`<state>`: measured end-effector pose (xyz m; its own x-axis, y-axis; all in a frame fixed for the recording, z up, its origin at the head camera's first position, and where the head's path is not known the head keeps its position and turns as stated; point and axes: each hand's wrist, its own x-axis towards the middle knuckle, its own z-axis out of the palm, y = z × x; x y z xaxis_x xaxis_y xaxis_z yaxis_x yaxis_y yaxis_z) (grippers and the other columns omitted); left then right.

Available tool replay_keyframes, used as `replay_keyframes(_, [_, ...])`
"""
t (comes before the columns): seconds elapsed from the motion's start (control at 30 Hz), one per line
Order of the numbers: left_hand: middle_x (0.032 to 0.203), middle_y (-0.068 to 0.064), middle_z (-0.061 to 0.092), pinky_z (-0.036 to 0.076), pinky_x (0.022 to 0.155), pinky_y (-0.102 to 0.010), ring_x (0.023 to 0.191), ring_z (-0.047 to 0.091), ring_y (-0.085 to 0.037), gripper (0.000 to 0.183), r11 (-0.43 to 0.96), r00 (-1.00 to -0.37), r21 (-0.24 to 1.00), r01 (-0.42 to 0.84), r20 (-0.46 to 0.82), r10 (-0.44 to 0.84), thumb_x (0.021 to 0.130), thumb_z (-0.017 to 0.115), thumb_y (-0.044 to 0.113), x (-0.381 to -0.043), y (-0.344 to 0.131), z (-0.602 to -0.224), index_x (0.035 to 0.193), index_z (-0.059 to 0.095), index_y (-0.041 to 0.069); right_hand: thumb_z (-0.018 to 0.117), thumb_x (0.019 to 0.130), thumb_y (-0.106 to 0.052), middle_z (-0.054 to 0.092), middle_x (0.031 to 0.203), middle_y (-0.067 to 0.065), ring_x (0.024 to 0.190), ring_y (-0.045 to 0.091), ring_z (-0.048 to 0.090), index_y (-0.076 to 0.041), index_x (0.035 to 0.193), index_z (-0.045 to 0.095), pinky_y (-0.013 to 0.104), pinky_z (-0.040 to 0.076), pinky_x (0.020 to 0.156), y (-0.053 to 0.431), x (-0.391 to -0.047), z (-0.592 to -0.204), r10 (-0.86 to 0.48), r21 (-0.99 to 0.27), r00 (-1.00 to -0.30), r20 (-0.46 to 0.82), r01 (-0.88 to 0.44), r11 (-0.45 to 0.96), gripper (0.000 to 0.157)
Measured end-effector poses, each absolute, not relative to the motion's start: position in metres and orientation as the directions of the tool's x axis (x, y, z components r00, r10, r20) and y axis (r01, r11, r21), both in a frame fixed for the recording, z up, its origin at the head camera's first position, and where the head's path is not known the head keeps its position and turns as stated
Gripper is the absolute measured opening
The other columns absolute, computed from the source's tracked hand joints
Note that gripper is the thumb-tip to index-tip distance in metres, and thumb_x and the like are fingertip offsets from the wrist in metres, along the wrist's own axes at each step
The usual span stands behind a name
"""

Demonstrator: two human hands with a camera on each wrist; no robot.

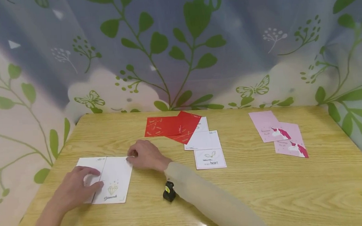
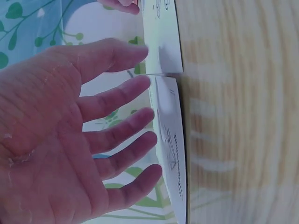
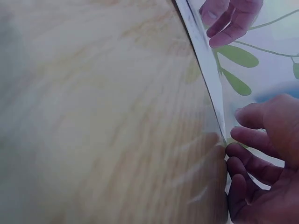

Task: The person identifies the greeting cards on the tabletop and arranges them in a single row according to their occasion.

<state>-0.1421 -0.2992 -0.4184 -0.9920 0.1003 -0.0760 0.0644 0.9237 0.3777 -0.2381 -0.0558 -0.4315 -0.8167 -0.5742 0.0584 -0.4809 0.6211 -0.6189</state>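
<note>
Two white cards lie at the front left, side by side with their edges meeting or slightly overlapping. The right one, a Diamonds card (image 1: 116, 175), has a gold gem drawing; the left white card (image 1: 90, 162) is partly covered by my hand. My left hand (image 1: 75, 187) is over both, thumb and fingers spread and loosely bent, gripping nothing. In the left wrist view its fingertips (image 2: 147, 114) hover by the cards. My right hand (image 1: 147, 154) is at the Diamonds card's upper right corner. Its bent fingers (image 3: 254, 163) touch the card's edge, thumb held apart from it.
Two red cards (image 1: 163, 125) overlap at the back middle, partly covering white cards (image 1: 202, 141). A heart card (image 1: 210, 159) lies below them. Two overlapping pink unicorn cards (image 1: 264, 123) lie at the right. A leaf-patterned curtain (image 1: 177, 58) hangs behind the wooden table (image 1: 267, 197).
</note>
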Motion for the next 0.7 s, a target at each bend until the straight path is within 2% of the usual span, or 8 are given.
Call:
replay_keyframes(0.23, [0.124,-0.031,0.060,0.045,0.092,-0.065,0.113,0.058,-0.053,0.029,0.891,-0.989,0.433,0.139,0.097,0.107,0.094,0.072,0.025,-0.143,-0.288,-0.417,0.114,0.070,0.005,0.065,0.098,-0.021,0.073,0.108,-0.002,0.091,0.005,0.059,-0.012,0.117,0.076,0.016,0.048,0.081,-0.036,-0.234,-0.426,-0.579,-0.739,-0.814,0.048,-0.419,0.528,0.024])
replay_keyframes(0.33, [0.125,-0.030,0.060,0.044,0.093,-0.065,0.114,0.058,-0.052,0.027,0.875,-0.980,0.453,0.173,0.170,0.106,0.094,0.071,0.022,-0.146,-0.281,-0.416,0.115,0.069,0.005,0.064,0.099,-0.021,0.074,0.118,-0.002,0.101,0.006,0.064,-0.012,0.121,0.074,0.018,0.051,0.087,-0.029,-0.233,-0.423,-0.587,-0.713,-0.807,0.068,-0.451,0.537,0.026])
replay_keyframes(0.43, [0.127,-0.030,0.059,0.044,0.094,-0.065,0.116,0.057,-0.052,0.029,0.862,-0.970,0.465,0.200,0.219,0.107,0.094,0.071,0.021,-0.150,-0.274,-0.414,0.118,0.068,0.005,0.062,0.100,-0.024,0.072,0.127,-0.001,0.118,0.013,0.065,-0.014,0.125,0.073,0.025,0.053,0.095,-0.023,-0.233,-0.419,-0.595,-0.623,-0.799,0.091,-0.512,0.592,0.029])
replay_keyframes(0.57, [0.131,-0.028,0.058,0.043,0.096,-0.066,0.120,0.056,-0.052,0.032,0.851,-0.968,0.479,0.215,0.219,0.122,0.096,0.069,0.022,-0.158,-0.265,-0.410,0.123,0.065,0.005,0.060,0.100,-0.026,0.069,0.132,0.000,0.128,0.020,0.061,-0.014,0.128,0.071,0.034,0.053,0.101,-0.012,-0.236,-0.414,-0.568,-0.551,-0.818,0.093,-0.517,0.655,0.033])
replay_keyframes(0.7, [0.135,-0.029,0.057,0.044,0.098,-0.066,0.123,0.054,-0.052,0.033,0.849,-0.972,0.480,0.221,0.183,0.149,0.097,0.067,0.022,-0.165,-0.254,-0.404,0.125,0.065,0.005,0.060,0.100,-0.027,0.068,0.131,0.002,0.123,0.020,0.062,-0.012,0.128,0.069,0.035,0.054,0.101,0.001,-0.242,-0.410,-0.493,-0.600,-0.866,0.082,-0.438,0.670,0.034])
